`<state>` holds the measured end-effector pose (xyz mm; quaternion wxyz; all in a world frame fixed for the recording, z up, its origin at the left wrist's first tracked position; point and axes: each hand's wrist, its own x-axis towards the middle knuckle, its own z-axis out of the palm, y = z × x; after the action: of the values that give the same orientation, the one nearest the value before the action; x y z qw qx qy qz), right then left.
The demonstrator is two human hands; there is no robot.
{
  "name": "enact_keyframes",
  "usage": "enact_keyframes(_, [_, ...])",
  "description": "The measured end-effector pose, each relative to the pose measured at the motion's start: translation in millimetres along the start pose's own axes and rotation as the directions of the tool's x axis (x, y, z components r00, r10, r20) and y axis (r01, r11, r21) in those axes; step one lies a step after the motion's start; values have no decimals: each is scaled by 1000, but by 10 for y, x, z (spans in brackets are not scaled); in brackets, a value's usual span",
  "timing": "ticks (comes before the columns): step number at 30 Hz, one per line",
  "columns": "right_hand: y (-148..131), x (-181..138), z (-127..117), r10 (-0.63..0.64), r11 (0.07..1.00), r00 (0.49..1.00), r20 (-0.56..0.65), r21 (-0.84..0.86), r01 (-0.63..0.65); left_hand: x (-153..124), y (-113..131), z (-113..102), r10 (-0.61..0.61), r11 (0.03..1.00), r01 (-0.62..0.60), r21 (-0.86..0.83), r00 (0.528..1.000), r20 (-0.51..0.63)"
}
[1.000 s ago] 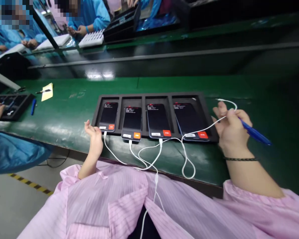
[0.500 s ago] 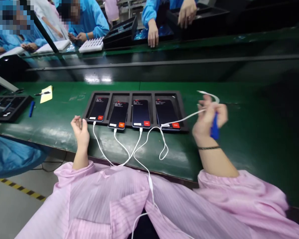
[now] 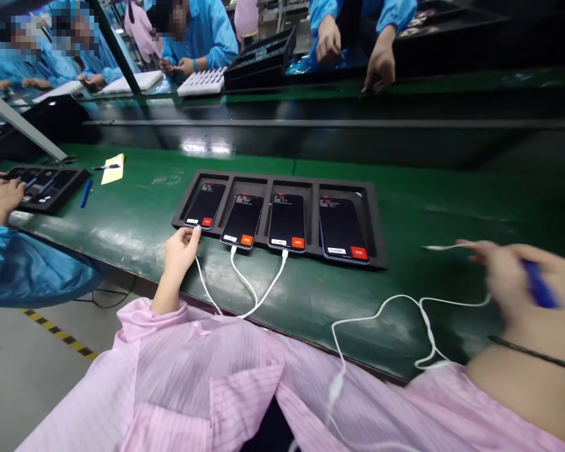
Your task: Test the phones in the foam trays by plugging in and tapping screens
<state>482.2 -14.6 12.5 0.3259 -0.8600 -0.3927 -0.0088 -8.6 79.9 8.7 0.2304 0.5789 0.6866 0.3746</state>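
Observation:
Four-slot black tray point(image 3: 379, 242) holds a phone in each slot, every screen dark with a red or orange square. My left hand point(image 3: 181, 251) is closed at the lower edge of the leftmost phone point(image 3: 206, 204), pinching the end of a white charging cable point(image 3: 202, 279); its plug is hidden by the fingers. White cables point(image 3: 282, 263) run into the two middle phones point(image 3: 242, 220). No cable meets the rightmost phone point(image 3: 341, 229). Off to the right, my blurred right hand point(image 3: 513, 282) is closed on another white cable point(image 3: 440, 248) and a blue object point(image 3: 539, 285).
A blue pen point(image 3: 85, 193) and a yellow note point(image 3: 113, 169) with a black pen on it lie left. Beyond, a co-worker's hands point(image 3: 4, 194) are at another black tray point(image 3: 59, 194). Across the bench, people in blue handle parts near a white tray point(image 3: 202, 81).
My right hand has swung right, drawing its cable off the rightmost phone. My left hand has moved from beside the tray to the leftmost phone's cable end. The view has shifted.

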Motion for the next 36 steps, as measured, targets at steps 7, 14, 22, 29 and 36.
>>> enact_keyframes(7, [-428,-126,-164,225,974,933,280,-28,-227,113,124,-138,82,917,-157,368,974,211])
enact_keyframes(14, [-344,-140,-11,144,986,972,183,54,-157,20,164,-266,55,815,-149,561,982,181])
enact_keyframes(22, [-711,147,332,-108,910,994,32,405,86,-767,1034,-240,138,915,212,-343,635,760])
enact_keyframes(29, [-868,352,778,-295,862,954,53,444,242,-1311,1499,810,83,665,738,-113,78,994])
enact_keyframes(36, [-787,307,989,-492,813,850,186,449,372,-1367,1685,1261,-162,656,747,-108,279,947])
